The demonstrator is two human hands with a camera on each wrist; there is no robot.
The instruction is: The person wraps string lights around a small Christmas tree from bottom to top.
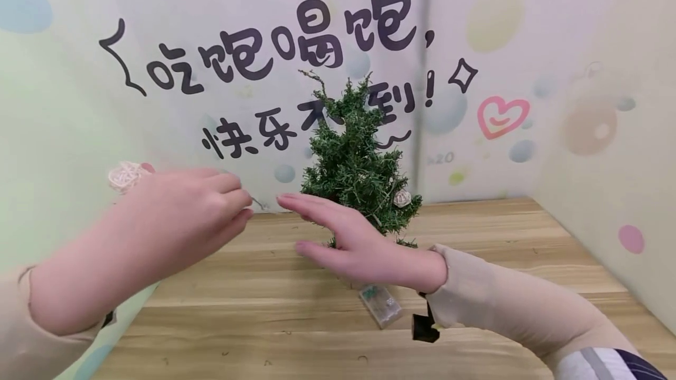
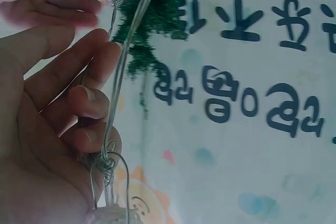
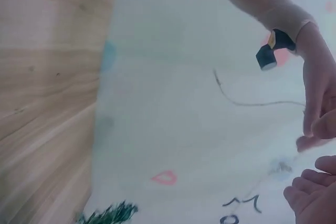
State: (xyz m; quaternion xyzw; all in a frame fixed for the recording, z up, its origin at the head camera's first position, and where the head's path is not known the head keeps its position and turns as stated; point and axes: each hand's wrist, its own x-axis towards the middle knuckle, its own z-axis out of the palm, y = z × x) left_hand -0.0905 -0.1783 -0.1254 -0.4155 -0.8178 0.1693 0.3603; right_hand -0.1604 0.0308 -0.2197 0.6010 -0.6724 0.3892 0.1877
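My left hand (image 1: 185,210) is raised left of a small green artificial Christmas tree (image 1: 354,157). Its curled fingers hold a thin wire string (image 2: 118,77), which runs past the fingertips in the left wrist view. A white woven ball (image 1: 125,176) shows behind that hand. Below the fingers, the wire is twisted into a knot (image 2: 107,165). My right hand (image 1: 348,245) is in front of the tree's lower left side, fingers straight and thumb apart, with its fingertips near the wire's short visible stretch. A second woven ball (image 1: 402,198) sits on the tree's right branches.
A small clear box (image 1: 380,305) lies on the wooden table (image 1: 237,333) before the tree. Behind the table stands a wall (image 1: 475,175) with black lettering and coloured dots. Another wall closes the right side.
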